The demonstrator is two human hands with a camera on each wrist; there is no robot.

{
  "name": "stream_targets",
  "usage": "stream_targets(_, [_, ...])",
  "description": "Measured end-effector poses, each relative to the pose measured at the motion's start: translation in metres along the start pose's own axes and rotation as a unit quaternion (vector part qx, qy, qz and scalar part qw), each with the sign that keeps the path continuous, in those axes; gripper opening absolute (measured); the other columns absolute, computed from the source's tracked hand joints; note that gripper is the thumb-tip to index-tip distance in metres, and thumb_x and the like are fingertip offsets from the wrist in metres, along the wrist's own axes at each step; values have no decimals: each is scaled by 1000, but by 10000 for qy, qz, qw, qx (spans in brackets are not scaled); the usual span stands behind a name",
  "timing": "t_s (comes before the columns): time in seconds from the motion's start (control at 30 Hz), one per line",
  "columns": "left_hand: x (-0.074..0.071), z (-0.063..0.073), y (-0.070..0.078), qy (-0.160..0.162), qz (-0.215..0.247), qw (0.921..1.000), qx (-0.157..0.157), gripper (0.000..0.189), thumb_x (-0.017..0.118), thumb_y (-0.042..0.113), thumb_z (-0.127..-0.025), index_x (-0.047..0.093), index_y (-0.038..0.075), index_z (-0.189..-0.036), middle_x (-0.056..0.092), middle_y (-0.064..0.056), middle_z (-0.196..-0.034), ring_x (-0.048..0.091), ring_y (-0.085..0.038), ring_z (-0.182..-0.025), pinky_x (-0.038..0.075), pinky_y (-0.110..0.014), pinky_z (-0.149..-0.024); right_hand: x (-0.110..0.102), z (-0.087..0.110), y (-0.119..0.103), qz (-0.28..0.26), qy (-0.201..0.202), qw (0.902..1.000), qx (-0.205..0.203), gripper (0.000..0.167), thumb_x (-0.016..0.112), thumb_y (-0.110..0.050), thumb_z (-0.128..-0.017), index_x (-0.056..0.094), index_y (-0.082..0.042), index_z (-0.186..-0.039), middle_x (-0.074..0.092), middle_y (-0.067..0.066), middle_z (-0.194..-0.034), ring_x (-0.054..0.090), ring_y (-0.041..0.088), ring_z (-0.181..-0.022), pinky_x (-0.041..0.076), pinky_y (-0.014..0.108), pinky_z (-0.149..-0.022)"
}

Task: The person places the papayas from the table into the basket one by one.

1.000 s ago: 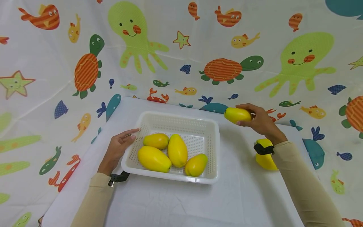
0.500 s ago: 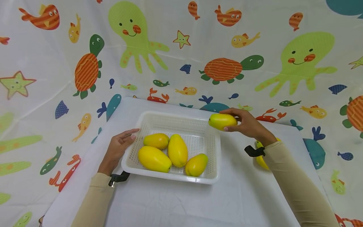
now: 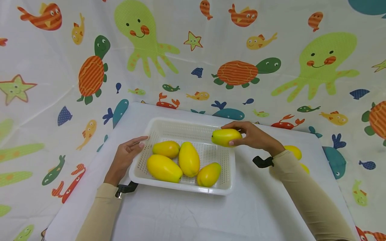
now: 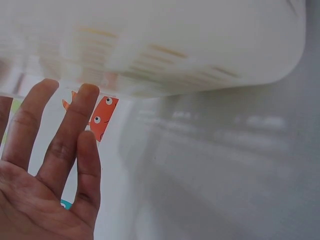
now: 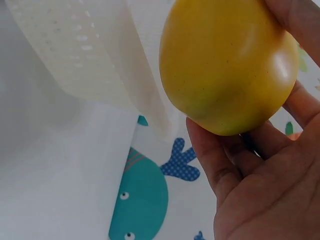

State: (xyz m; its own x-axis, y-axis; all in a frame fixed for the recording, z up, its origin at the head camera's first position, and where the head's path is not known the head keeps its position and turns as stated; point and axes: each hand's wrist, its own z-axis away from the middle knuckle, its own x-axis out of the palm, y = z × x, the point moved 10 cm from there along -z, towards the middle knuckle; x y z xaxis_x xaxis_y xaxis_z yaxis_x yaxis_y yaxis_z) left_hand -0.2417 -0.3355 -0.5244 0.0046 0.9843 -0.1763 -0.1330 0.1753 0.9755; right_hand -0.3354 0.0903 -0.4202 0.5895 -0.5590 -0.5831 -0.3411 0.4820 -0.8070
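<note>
My right hand (image 3: 251, 135) grips a yellow papaya (image 3: 226, 137) with a greenish tip, thumb on the near side and fingers behind. The papaya overlaps the right rear corner of a white perforated plastic basket (image 3: 181, 188). From the right wrist view, the papaya (image 5: 227, 65) fills the space between thumb and fingers, the basket wall (image 5: 85, 55) beside it. Inside the basket lie several more papayas (image 3: 189, 159), mostly toward its left and front. My left hand (image 3: 125, 159) is at the basket's left side, its fingers (image 4: 62, 145) fairly straight, tips right at the wall.
To the right on the white-covered table (image 3: 193, 217), yellow papayas (image 3: 293, 152) lie partly hidden behind my right forearm. A curtain (image 3: 187, 20) printed with sea animals rises behind the table's back edge and along its sides.
My right hand has carried the papaya leftward and slightly down, from beyond the basket's right side to over its rear right corner. The left hand and basket have stayed in place.
</note>
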Motion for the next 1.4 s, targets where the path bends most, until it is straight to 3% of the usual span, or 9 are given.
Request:
stream_targets(0.23, [0,-1,-1,-24,51,10000,47,56,65,50,-104,58,23,-153,66,-7,-150,79,-20,-110,66,-40,-88,17,-7,-10,-15,-264,9996,-137,53,84,-23,-93,66,-24,-143,67,0,-143,62,25,-116,54,48,-105])
stream_targets(0.47, [0,-1,0,-56,85,9998,154,54,64,47,-105,59,21,-152,66,-8,-149,79,-18,-110,66,-39,-88,34,-15,-15,156,-563,9977,-344,53,83,-23,-93,67,-26,-143,69,-5,-141,61,24,-119,51,49,-105])
stream_targets(0.6, [1,-1,0,-43,60,9999,137,54,65,48,-105,59,22,-152,66,-8,-150,79,-17,-110,66,-37,-89,43,-19,-15,284,-691,9966,-355,53,85,-25,-92,68,-27,-142,68,-5,-143,60,23,-127,48,55,-115])
stream_targets(1.03, [-1,-1,-2,-34,-12,9999,159,54,64,49,-105,59,23,-152,66,-8,-149,78,-17,-111,66,-37,-89,65,-27,-10,915,-1025,9904,-171,54,86,-30,-91,67,-26,-142,68,-6,-144,57,24,-134,41,63,-123])
stream_targets(1.3, [-1,-2,-1,-60,19,9998,204,54,64,49,-105,60,22,-152,66,-7,-150,78,-16,-111,66,-37,-89,70,-31,-9,1341,-1012,9858,15,53,86,-32,-90,68,-30,-140,67,-5,-146,53,29,-140,21,71,-124])
stream_targets(1.4, [-2,-2,-1,-50,10,9998,200,53,64,49,-105,60,23,-152,66,-6,-150,78,-17,-112,66,-37,-88,71,-32,-10,1402,-1003,9850,13,52,87,-30,-90,68,-29,-139,68,-5,-145,54,28,-139,21,69,-125])
